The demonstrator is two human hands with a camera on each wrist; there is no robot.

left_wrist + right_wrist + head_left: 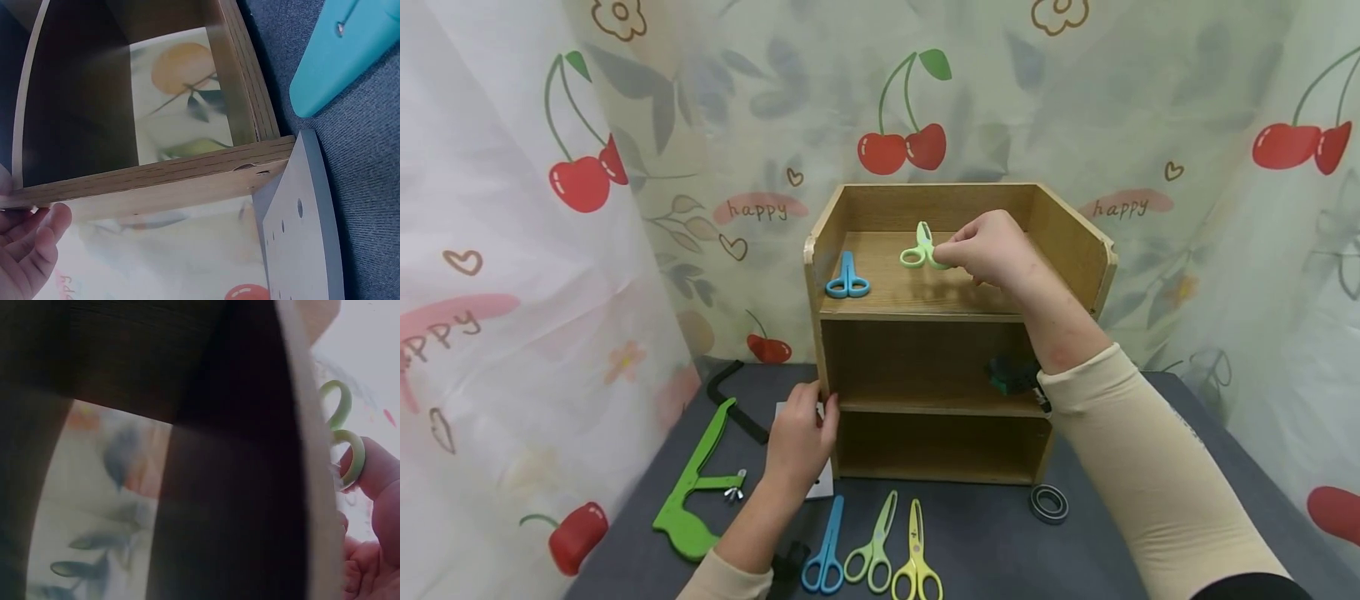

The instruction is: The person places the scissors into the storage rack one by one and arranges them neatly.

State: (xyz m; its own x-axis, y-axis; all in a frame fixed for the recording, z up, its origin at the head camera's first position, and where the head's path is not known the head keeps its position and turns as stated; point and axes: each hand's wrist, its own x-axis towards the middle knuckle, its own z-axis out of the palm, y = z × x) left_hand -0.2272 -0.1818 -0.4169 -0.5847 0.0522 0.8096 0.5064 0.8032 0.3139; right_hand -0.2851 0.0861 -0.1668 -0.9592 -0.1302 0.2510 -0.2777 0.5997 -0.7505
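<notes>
Pale green scissors [917, 250] are pinched at one handle loop by my right hand [992, 250], above the top level of a small wooden shelf [925, 317], blades pointing to the back. In the right wrist view the green loops [351, 456] show beside the thumb, past a shelf panel. Blue scissors [847, 282] lie on that top level at the left. My left hand [801, 437] grips the shelf's left side edge; its fingers [44, 240] show at the panel in the left wrist view. On the table before the shelf lie blue scissors [824, 554], green scissors [872, 550] and yellow scissors [916, 558].
A green hacksaw-like frame tool [688, 492] and a black bent bar [748, 425] lie at the left. Behind my left hand stands a white board with holes [306, 231]. A roll of dark tape [1048, 504] lies at right; a dark object [1011, 375] sits on the middle level.
</notes>
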